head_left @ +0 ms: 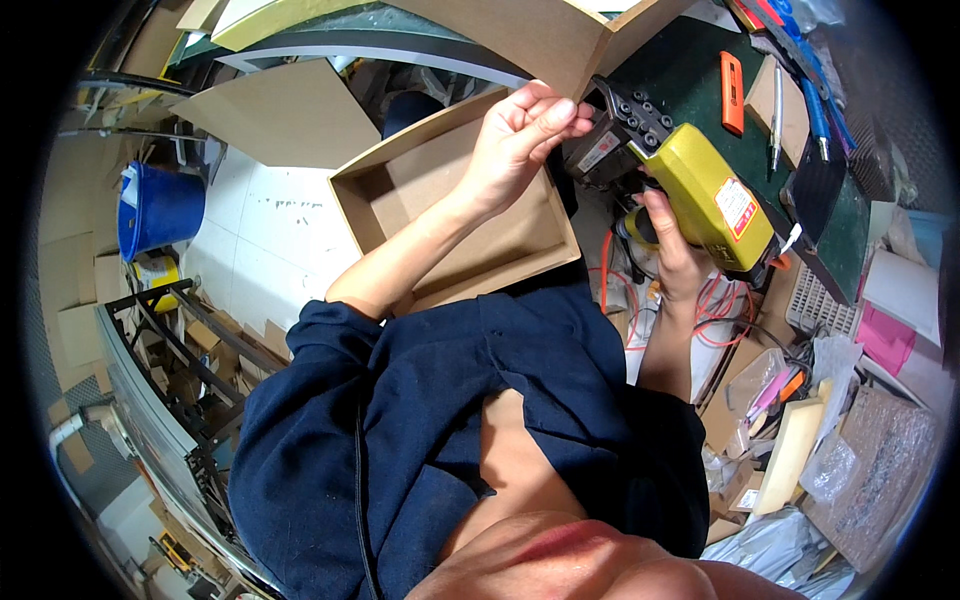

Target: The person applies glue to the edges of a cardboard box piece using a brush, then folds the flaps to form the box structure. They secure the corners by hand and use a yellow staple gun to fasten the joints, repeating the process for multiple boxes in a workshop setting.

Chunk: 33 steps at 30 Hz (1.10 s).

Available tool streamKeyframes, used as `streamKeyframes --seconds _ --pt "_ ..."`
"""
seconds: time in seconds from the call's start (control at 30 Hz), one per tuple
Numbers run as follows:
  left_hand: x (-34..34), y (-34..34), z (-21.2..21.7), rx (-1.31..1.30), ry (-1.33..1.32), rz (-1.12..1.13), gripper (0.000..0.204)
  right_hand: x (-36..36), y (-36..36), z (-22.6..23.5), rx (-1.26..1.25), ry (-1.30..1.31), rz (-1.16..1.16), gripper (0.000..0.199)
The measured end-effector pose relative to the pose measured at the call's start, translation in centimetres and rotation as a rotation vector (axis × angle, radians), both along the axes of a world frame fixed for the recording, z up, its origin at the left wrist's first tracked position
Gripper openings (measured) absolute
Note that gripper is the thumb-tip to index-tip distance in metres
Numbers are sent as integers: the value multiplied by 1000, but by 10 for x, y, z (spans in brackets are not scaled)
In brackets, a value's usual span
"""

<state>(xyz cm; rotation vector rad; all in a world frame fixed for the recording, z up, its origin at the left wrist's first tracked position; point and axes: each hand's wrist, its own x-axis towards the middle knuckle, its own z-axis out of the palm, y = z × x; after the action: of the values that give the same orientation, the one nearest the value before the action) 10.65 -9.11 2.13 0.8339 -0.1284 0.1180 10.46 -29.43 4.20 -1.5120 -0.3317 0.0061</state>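
Note:
My right hand [672,240] is wrapped around the handle of a yellow-green nail gun [705,190] with a black head. The nail gun's head points up and left, close to a corner where two brown fibreboard panels [530,35] meet. My left hand [525,135] is closed in a pinch beside that head, just below the panels. What its fingertips hold, if anything, is hidden. An open, shallow fibreboard box [470,205] rests over my lap, partly covered by my left forearm.
On the dark green bench [685,75] lie an orange utility knife [732,92], a wood block [775,110] and pens. A loose board [285,112] leans at left, near a blue bucket [170,210]. Red hose [720,310] coils below my right hand, beside packaging clutter.

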Motion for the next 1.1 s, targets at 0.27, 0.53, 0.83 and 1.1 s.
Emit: streamKeyframes --seconds 0.27,0.53,0.83,1.1 --pt "1 1 -4 -51 25 11 16 2 -1 -2 -64 -98 16 32" --pt "2 0 -4 -44 32 18 16 3 -4 -4 -119 -145 27 37" --pt "2 -1 -4 -29 23 20 17 2 -2 -3 -32 -56 -15 28" --pt "3 1 -6 -47 15 1 16 2 -3 -5 -77 -105 0 33"
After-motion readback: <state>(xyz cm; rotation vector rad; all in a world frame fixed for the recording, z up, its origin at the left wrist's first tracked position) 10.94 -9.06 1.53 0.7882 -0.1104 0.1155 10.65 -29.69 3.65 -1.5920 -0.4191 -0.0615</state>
